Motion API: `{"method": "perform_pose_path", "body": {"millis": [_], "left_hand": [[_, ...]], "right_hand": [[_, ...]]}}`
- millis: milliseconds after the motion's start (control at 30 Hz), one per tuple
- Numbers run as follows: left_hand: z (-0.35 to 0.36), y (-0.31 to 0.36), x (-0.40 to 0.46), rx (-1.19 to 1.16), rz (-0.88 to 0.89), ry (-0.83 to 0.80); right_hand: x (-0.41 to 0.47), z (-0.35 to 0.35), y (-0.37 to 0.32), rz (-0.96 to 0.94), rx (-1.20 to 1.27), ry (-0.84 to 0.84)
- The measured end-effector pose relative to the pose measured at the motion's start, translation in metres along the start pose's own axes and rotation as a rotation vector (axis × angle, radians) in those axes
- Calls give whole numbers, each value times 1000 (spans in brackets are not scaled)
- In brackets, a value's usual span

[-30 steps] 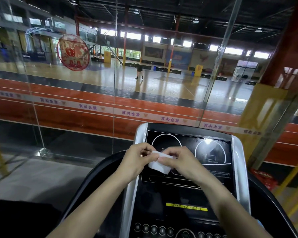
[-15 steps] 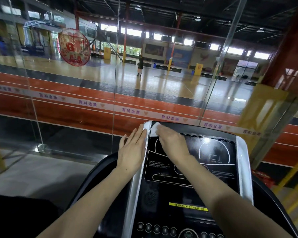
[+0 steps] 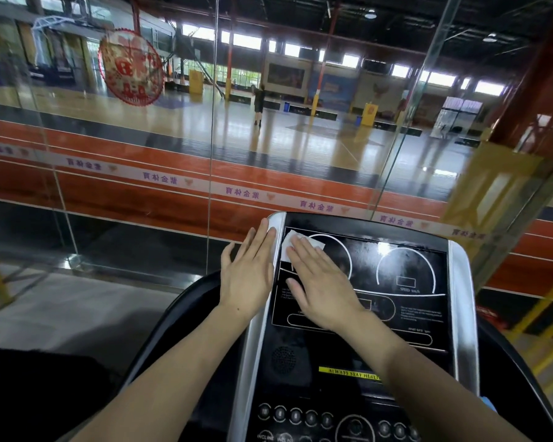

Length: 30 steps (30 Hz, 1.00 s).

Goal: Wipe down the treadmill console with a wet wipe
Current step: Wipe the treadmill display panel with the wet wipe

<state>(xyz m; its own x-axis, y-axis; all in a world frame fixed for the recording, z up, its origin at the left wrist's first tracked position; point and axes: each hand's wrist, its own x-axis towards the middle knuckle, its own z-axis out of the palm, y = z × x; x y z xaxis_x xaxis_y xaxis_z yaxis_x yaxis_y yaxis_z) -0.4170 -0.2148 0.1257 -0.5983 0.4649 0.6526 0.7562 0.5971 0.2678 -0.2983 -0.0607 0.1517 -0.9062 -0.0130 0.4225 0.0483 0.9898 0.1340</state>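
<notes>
The treadmill console (image 3: 396, 282) is a black glossy panel with two white dial outlines and silver side rails, in the lower middle of the head view. A white wet wipe (image 3: 292, 242) lies flat on the panel's upper left corner. My right hand (image 3: 323, 282) presses flat on the wipe, fingers stretched out, covering most of it. My left hand (image 3: 248, 272) rests flat and open against the console's left silver rail, fingers pointing up, holding nothing.
A row of round buttons (image 3: 300, 413) and a yellow label (image 3: 348, 371) sit lower on the console. A glass wall (image 3: 211, 154) stands just beyond the treadmill, with a sports hall behind it. Black treadmill arms curve out on both sides.
One second ago both hands held the wipe above the panel. The right hand then laid it on the upper left corner and has slid it slightly down. The left hand moved onto the left rail.
</notes>
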Motion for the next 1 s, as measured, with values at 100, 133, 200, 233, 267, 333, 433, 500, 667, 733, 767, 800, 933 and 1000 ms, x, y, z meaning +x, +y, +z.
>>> {"method": "perform_pose_path", "body": {"millis": [100, 133, 200, 233, 267, 333, 433, 500, 667, 733, 767, 800, 933, 1000], "left_hand": [[-2, 0, 0, -16, -8, 1], [-2, 0, 0, -19, -9, 3], [-3, 0, -1, -19, -7, 6], [-3, 0, -1, -26, -5, 3], [-3, 0, -1, -34, -4, -1], [-3, 0, -1, -42, -2, -5], [-3, 0, -2, -36, 0, -10], [-3, 0, -2, -49, -7, -13], [-4, 2, -3, -67, -26, 9], [-5, 2, -3, -71, -21, 9], [-5, 2, -3, -74, -16, 2], [-5, 0, -3, -77, -10, -6], [-5, -6, -3, -71, 9, -36], [-5, -7, -2, -64, 25, -50]], "right_hand": [[14, -11, 12, -31, -53, -30], [17, -13, 14, -38, -69, -37], [18, -13, 15, -41, -90, -41], [17, -11, 14, -37, -91, -36], [14, -9, 12, -34, -85, -34], [4, -5, 6, -42, -65, -53], [-24, 4, -5, -122, -66, -105], [-36, 6, -5, -182, -105, -118], [5, -15, 18, -148, -169, -60], [20, -20, 24, -106, -153, -47], [22, -18, 25, -104, -147, -42], [22, -15, 25, -106, -143, -36], [7, -7, 19, -121, -129, -11], [-6, -5, 15, -148, -136, -39]]}}
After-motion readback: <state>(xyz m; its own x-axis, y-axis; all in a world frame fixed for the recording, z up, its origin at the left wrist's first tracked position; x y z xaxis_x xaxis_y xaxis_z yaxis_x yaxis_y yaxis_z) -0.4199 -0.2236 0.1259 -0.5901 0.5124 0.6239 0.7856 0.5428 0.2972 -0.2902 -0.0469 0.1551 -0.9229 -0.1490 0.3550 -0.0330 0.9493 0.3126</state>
